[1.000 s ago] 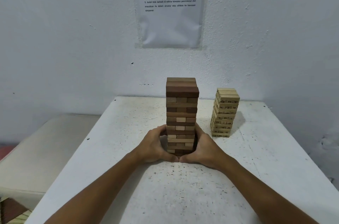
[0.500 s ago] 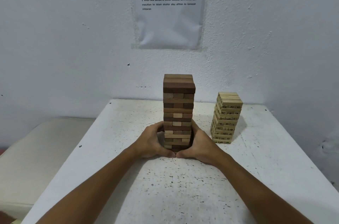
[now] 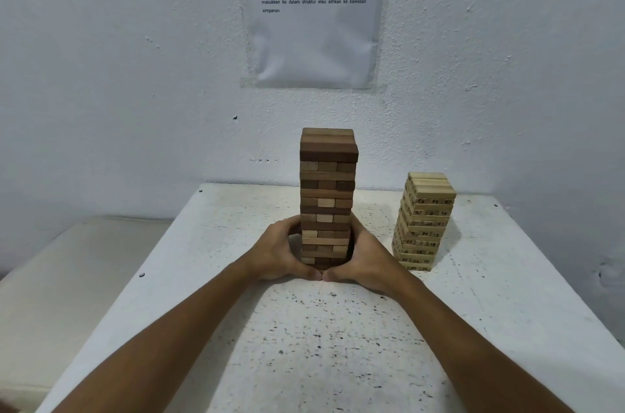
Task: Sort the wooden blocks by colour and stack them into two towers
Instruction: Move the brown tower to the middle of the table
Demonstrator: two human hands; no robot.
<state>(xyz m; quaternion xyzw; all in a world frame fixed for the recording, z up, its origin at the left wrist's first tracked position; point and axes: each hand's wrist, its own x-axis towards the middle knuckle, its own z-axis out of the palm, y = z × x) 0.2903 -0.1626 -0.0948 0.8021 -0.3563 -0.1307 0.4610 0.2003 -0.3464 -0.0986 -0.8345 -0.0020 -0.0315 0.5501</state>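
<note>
Brown tower mid-desk, both hands cupped round its base: left grip pressed at 9 o'clock, right grip at 3. Pale tower well apart at 3. Squaring-up step prob; next needs gentle release w/o nudging.

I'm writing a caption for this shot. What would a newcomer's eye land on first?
First, the tall brown tower at the table's centre, with the left hand and right hand cupped around its base, thumbs meeting in front. Next, the shorter pale tower with numbered blocks, standing apart to its right. Behind, a printed sheet is stuck on the white wall.
</note>
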